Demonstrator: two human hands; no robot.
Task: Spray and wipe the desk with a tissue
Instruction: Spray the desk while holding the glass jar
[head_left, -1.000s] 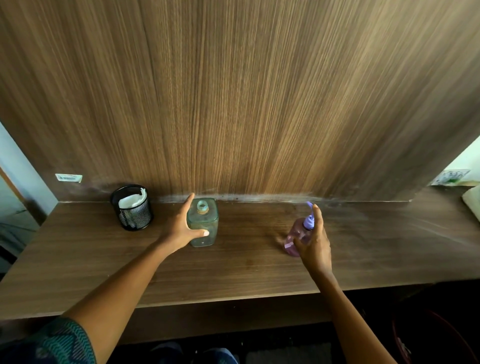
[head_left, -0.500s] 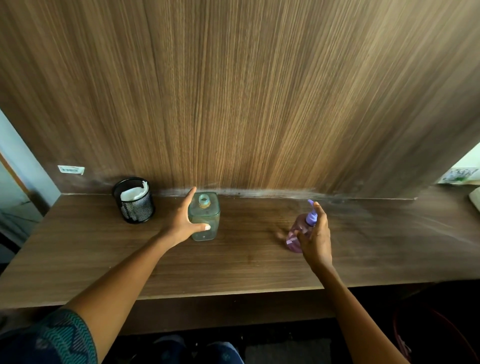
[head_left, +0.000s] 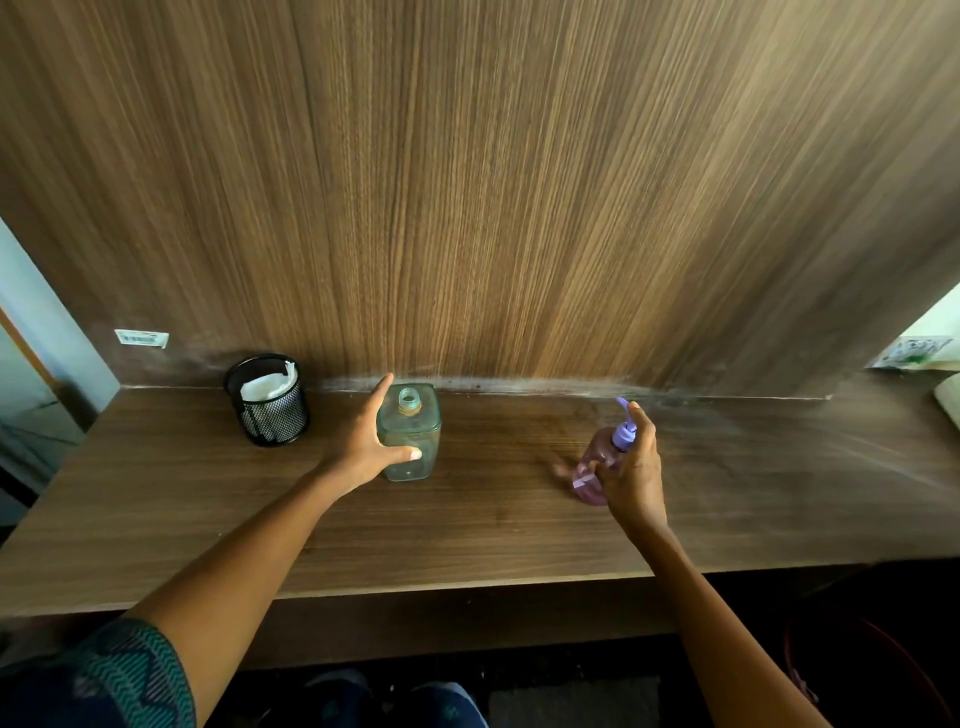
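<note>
A wooden desk (head_left: 493, 525) runs across the view under a tall wood panel. My right hand (head_left: 634, 467) grips a pink spray bottle (head_left: 592, 470) with a purple nozzle, held just above the desk right of centre, index finger on top of the pump. My left hand (head_left: 363, 447) wraps around a clear square glass bottle (head_left: 413, 431) with no cap that stands upright near the back edge. A white tissue (head_left: 265, 387) sticks out of a black mesh cup (head_left: 270, 410) at the back left.
The wood back panel (head_left: 493, 208) rises straight from the desk's rear edge, with pale dust along the seam. A white object (head_left: 948, 397) lies at the far right end. A dark red bin (head_left: 872, 670) sits on the floor below right.
Both hands keep their grips. The view has shifted slightly; the spray bottle and glass bottle stay in almost the same places on the desk.
</note>
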